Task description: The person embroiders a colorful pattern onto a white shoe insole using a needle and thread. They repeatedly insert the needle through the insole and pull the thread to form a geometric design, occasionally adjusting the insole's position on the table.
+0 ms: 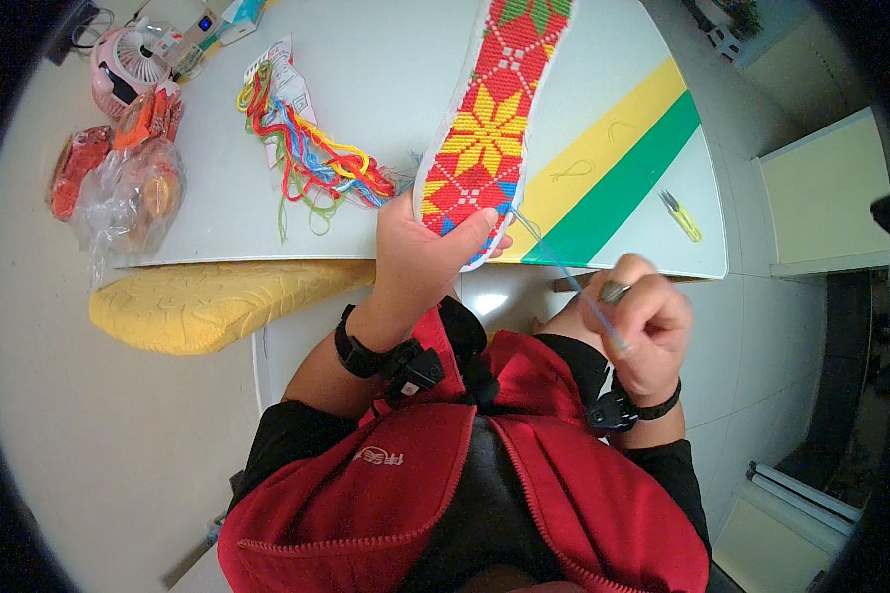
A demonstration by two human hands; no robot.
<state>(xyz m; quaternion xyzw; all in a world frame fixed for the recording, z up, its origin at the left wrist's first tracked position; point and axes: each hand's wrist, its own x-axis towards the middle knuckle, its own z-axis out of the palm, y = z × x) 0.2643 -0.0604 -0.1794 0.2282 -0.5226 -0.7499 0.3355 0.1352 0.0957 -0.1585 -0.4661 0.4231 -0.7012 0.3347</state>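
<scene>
My left hand point(434, 241) grips the near end of an embroidered insole point(486, 133), thumb on top and fingers beneath. Its stitched face is red with yellow star flowers, blue and green patches and a white border. From its right edge, beside my left thumb, a blue thread point(556, 259) runs taut down to my right hand point(641, 319). The fingers of that hand are curled around the thread, and a thimble ring point(613, 292) sits on one of them. Slight blur covers the right hand; no needle can be made out.
Colourful embroidery floss point(319, 159) lies left of the insole on the white table point(363, 67). Yellow-handled thread snips point(680, 216) rest at the right, near loose thread point(575, 170). Bagged food point(130, 196) and a pink fan point(130, 67) stand left. A yellow stool point(215, 304) touches the table front.
</scene>
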